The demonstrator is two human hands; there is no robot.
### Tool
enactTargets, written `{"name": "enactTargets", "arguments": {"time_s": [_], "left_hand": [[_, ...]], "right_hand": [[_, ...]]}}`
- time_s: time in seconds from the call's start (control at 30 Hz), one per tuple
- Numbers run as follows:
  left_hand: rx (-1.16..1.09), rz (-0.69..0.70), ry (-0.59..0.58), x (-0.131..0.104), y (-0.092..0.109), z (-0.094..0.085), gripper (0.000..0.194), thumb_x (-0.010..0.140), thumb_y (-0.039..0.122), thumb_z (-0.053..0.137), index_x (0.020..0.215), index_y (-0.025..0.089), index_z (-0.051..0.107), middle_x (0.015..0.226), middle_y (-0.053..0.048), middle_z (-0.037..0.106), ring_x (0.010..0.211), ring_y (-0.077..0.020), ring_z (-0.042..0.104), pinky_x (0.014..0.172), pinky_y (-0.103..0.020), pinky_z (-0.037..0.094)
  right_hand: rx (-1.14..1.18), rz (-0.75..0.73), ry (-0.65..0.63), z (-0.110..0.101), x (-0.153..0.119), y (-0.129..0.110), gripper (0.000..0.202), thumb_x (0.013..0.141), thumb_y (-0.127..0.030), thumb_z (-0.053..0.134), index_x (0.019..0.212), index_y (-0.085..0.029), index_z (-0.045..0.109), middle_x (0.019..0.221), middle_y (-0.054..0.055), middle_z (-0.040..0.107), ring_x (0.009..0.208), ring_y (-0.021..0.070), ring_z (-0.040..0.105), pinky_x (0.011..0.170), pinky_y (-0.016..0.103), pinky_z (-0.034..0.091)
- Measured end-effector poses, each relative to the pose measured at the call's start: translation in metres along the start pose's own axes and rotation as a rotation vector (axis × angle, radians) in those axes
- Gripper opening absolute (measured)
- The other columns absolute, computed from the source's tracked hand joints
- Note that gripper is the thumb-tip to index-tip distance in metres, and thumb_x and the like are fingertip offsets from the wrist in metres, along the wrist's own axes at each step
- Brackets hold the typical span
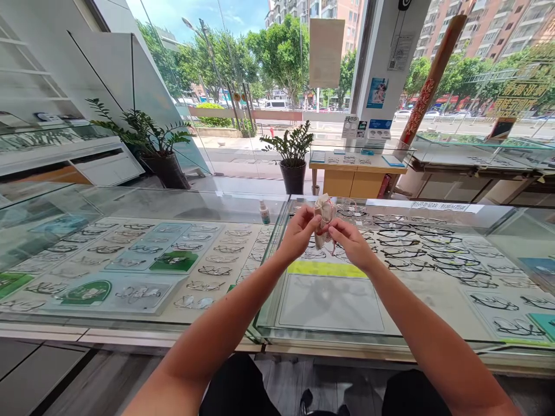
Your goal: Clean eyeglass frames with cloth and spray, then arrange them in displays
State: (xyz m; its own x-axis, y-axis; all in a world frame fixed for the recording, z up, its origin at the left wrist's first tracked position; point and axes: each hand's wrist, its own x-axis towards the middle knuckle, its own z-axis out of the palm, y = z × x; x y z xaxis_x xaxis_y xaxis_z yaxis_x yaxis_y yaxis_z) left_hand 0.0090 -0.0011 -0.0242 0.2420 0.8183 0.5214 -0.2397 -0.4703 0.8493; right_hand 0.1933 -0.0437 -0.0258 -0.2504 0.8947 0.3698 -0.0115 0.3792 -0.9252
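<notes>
Both arms reach out over the glass display counter (243, 203). A small beige cloth drawstring pouch (324, 209) with a thin red cord is held up between my two hands. My left hand (301, 228) pinches the pouch from its left side, fingers closed. On the other side, my right hand (347, 238) has its fingers closed at the lower right of the pouch, by the red cord. Whether anything is inside the pouch cannot be seen. Under the glass below my hands lie a white rectangular mat (332, 303) and a yellow-green strip (327, 269).
A small white spray bottle (264, 212) stands on the counter left of my hands. Many eyeglasses (403, 253) lie in rows under the glass. Beyond the counter are a potted plant (292, 153), another plant (158, 138) and a yellow-fronted cabinet (355, 180) by the window.
</notes>
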Motion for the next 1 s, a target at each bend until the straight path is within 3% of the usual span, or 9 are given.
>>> {"name": "enactTargets", "arguments": {"time_s": [0.13, 0.27, 0.4, 0.53, 0.7, 0.83, 0.93, 1.0], "left_hand": [[0.057, 0.034, 0.087, -0.003, 0.002, 0.001, 0.050, 0.100, 0.069, 0.068, 0.093, 0.019, 0.069, 0.088, -0.002, 0.065, 0.083, -0.0164, 0.059, 0.080, -0.030, 0.050], [0.051, 0.053, 0.151, -0.004, 0.006, 0.005, 0.049, 0.090, 0.064, 0.083, 0.086, 0.020, 0.062, 0.082, 0.000, 0.064, 0.074, -0.0134, 0.058, 0.069, -0.026, 0.047], [-0.075, -0.006, 0.151, -0.002, 0.009, 0.006, 0.057, 0.080, 0.060, 0.093, 0.096, 0.022, 0.053, 0.086, 0.002, 0.066, 0.073, -0.0122, 0.064, 0.065, -0.024, 0.049], [-0.193, -0.130, 0.087, 0.001, 0.006, 0.002, 0.069, 0.074, 0.056, 0.099, 0.110, 0.024, 0.050, 0.093, 0.000, 0.074, 0.070, -0.0130, 0.068, 0.060, -0.023, 0.050], [-0.248, -0.223, -0.016, 0.002, 0.003, -0.001, 0.061, 0.078, 0.052, 0.097, 0.115, 0.020, 0.062, 0.079, 0.002, 0.071, 0.052, -0.0085, 0.053, 0.049, -0.023, 0.042], [-0.297, -0.274, -0.082, 0.001, 0.010, 0.002, 0.051, 0.078, 0.051, 0.098, 0.105, 0.018, 0.070, 0.072, 0.003, 0.064, 0.053, -0.0086, 0.051, 0.051, -0.024, 0.044], [-0.340, -0.337, -0.101, 0.000, 0.019, 0.004, 0.056, 0.074, 0.053, 0.100, 0.109, 0.019, 0.071, 0.073, 0.001, 0.065, 0.060, -0.0127, 0.059, 0.058, -0.027, 0.052], [-0.367, -0.362, -0.100, -0.001, 0.022, 0.006, 0.060, 0.073, 0.054, 0.100, 0.114, 0.020, 0.072, 0.072, 0.001, 0.063, 0.066, -0.0163, 0.065, 0.064, -0.030, 0.055]], "right_hand": [[0.006, 0.002, -0.029, 0.003, -0.001, 0.000, 0.044, 0.100, -0.066, 0.069, 0.100, -0.023, 0.078, 0.102, 0.006, 0.078, 0.082, 0.0185, 0.056, 0.078, 0.034, 0.048], [0.038, 0.019, -0.070, 0.006, -0.003, -0.001, 0.043, 0.099, -0.065, 0.070, 0.100, -0.023, 0.078, 0.101, 0.006, 0.077, 0.081, 0.0183, 0.056, 0.078, 0.034, 0.049], [0.081, 0.022, -0.082, 0.006, -0.003, 0.000, 0.040, 0.100, -0.062, 0.071, 0.100, -0.023, 0.078, 0.100, 0.005, 0.077, 0.082, 0.0177, 0.055, 0.078, 0.033, 0.048], [0.103, 0.018, -0.082, 0.005, -0.002, 0.001, 0.040, 0.100, -0.062, 0.072, 0.101, -0.023, 0.080, 0.102, 0.006, 0.076, 0.086, 0.0187, 0.057, 0.080, 0.033, 0.049], [0.172, 0.076, -0.088, 0.005, -0.002, 0.005, 0.042, 0.098, -0.064, 0.073, 0.102, -0.023, 0.080, 0.097, 0.006, 0.073, 0.080, 0.0185, 0.055, 0.071, 0.033, 0.049], [0.202, 0.090, -0.104, 0.005, -0.003, 0.008, 0.041, 0.098, -0.064, 0.074, 0.102, -0.023, 0.081, 0.102, 0.006, 0.075, 0.086, 0.0188, 0.060, 0.077, 0.033, 0.052], [0.212, 0.076, -0.112, 0.004, -0.003, 0.009, 0.039, 0.100, -0.063, 0.073, 0.102, -0.025, 0.081, 0.106, 0.006, 0.077, 0.094, 0.0206, 0.064, 0.087, 0.035, 0.054], [0.223, 0.085, -0.118, 0.003, -0.002, 0.008, 0.039, 0.100, -0.063, 0.072, 0.102, -0.026, 0.081, 0.108, 0.007, 0.077, 0.093, 0.0217, 0.064, 0.085, 0.036, 0.056]]}}
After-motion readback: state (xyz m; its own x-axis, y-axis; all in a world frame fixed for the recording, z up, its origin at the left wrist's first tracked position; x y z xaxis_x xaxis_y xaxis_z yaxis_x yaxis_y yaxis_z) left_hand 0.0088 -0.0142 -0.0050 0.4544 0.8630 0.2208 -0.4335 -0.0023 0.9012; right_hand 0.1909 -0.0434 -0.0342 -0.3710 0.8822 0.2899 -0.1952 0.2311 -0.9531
